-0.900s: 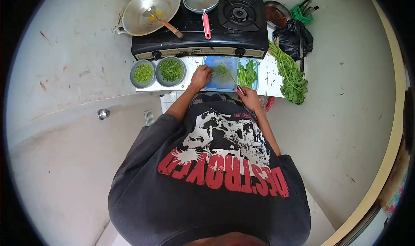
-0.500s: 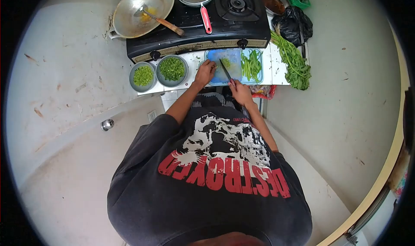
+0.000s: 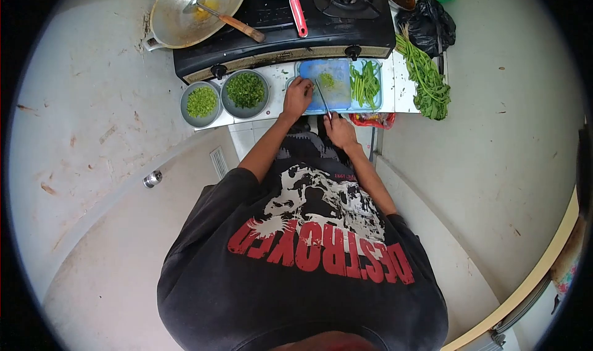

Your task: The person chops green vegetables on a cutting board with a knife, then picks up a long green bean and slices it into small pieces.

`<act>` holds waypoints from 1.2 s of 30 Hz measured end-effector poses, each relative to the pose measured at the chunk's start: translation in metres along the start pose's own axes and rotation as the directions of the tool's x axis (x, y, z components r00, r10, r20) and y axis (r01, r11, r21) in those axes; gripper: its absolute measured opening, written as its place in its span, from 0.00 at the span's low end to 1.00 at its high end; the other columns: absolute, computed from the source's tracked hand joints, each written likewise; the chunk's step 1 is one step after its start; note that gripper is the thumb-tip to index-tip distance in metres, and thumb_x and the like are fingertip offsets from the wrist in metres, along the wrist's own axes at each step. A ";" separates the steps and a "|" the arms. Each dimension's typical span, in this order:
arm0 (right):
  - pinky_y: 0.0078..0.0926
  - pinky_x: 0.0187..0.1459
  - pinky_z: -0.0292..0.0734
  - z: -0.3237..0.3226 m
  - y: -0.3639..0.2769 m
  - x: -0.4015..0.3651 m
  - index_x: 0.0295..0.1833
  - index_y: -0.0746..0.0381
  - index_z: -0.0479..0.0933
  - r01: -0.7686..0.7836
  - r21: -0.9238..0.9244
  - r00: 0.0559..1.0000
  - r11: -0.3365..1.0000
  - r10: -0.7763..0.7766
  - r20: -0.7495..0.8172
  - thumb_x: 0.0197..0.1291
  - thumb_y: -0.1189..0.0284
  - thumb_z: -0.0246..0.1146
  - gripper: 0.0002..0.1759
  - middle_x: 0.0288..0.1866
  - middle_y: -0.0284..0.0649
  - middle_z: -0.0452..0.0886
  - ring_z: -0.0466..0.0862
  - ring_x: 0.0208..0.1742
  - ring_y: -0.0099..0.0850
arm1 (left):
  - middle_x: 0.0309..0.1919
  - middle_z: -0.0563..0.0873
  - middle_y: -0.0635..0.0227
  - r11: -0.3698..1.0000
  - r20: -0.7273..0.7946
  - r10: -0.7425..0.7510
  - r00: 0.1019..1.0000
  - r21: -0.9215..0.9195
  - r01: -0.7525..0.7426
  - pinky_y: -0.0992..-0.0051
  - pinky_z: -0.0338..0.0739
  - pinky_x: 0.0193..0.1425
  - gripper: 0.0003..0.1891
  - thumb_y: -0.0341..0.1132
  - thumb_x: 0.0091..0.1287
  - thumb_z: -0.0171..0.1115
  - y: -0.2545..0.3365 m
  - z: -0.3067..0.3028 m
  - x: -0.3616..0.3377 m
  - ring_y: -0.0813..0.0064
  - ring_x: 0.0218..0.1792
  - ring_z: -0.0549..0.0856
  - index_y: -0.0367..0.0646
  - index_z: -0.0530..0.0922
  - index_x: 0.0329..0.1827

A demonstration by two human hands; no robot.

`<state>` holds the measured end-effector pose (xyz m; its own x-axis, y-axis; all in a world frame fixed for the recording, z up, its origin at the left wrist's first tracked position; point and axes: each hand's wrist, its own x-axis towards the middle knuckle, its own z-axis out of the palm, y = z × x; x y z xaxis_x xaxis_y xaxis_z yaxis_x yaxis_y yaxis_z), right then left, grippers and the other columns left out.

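My right hand (image 3: pixel 340 132) is closed round the handle of a kitchen knife (image 3: pixel 322 95), whose blade points away from me over the blue cutting board (image 3: pixel 338 102). Left of the blade, my left hand (image 3: pixel 299 96) rests on the board's left side with its fingers curled together. What those fingers hold, if anything, is hidden. A small heap of chopped green pieces (image 3: pixel 327 80) lies near the blade tip. Cut leafy greens (image 3: pixel 365 84) lie at the right, on a light-blue tray (image 3: pixel 378 104) that sits under the board.
Two grey bowls hold chopped stalks (image 3: pixel 201 102) and chopped leaves (image 3: pixel 245 91). Behind stands a black gas stove (image 3: pixel 284 37) with a wok (image 3: pixel 164 30), a spatula (image 3: pixel 242 28) and a red-handled pan (image 3: pixel 298 16). A bunch of greens (image 3: pixel 426 79) and a black bag (image 3: pixel 432 27) lie right.
The view has shifted a little. The knife blade has turned more upright in the view, and my right hand has dropped slightly toward me. My left hand stays on the board's left side.
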<state>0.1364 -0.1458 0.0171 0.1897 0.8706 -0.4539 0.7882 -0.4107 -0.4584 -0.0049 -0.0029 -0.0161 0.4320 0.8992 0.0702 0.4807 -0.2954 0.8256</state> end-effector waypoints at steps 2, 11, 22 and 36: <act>0.60 0.42 0.79 -0.003 -0.003 0.001 0.50 0.70 0.73 -0.004 -0.010 1.000 1.000 0.004 -0.005 0.76 0.55 0.50 0.25 0.31 0.66 0.83 0.85 0.36 0.64 | 0.36 0.82 0.56 0.998 -0.017 0.056 0.998 0.043 -0.055 0.64 0.81 0.41 0.04 0.24 0.62 0.66 -0.001 0.000 0.000 0.57 0.34 0.85 0.36 0.83 0.39; 0.57 0.38 0.81 -0.008 -0.012 0.008 0.50 0.68 0.71 0.039 -0.087 0.999 0.995 -0.042 -0.028 0.77 0.53 0.48 0.25 0.29 0.61 0.84 0.87 0.34 0.60 | 0.36 0.83 0.54 0.998 -0.013 -0.064 0.998 -0.025 0.063 0.58 0.79 0.47 0.04 0.23 0.60 0.66 0.005 0.001 0.001 0.50 0.40 0.84 0.37 0.82 0.37; 0.56 0.35 0.81 -0.004 -0.010 0.014 0.49 0.69 0.72 0.065 -0.135 0.995 0.989 -0.073 -0.061 0.77 0.53 0.48 0.26 0.27 0.60 0.84 0.86 0.32 0.59 | 0.34 0.83 0.56 0.996 -0.015 -0.058 0.998 -0.068 0.057 0.59 0.79 0.44 0.02 0.24 0.59 0.66 0.002 0.001 0.002 0.52 0.38 0.85 0.38 0.81 0.35; 0.52 0.33 0.83 -0.001 -0.016 0.016 0.47 0.67 0.72 0.068 -0.202 0.993 0.977 -0.086 -0.081 0.77 0.54 0.49 0.24 0.27 0.58 0.85 0.87 0.31 0.56 | 0.34 0.84 0.55 0.997 0.001 -0.077 0.997 -0.032 0.077 0.60 0.80 0.44 0.03 0.24 0.60 0.64 0.008 -0.001 0.002 0.52 0.37 0.85 0.37 0.82 0.35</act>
<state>0.1277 -0.1251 0.0177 0.1682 0.9218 -0.3493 0.9013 -0.2873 -0.3243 -0.0014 -0.0030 -0.0090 0.3943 0.9190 0.0059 0.4881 -0.2148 0.8460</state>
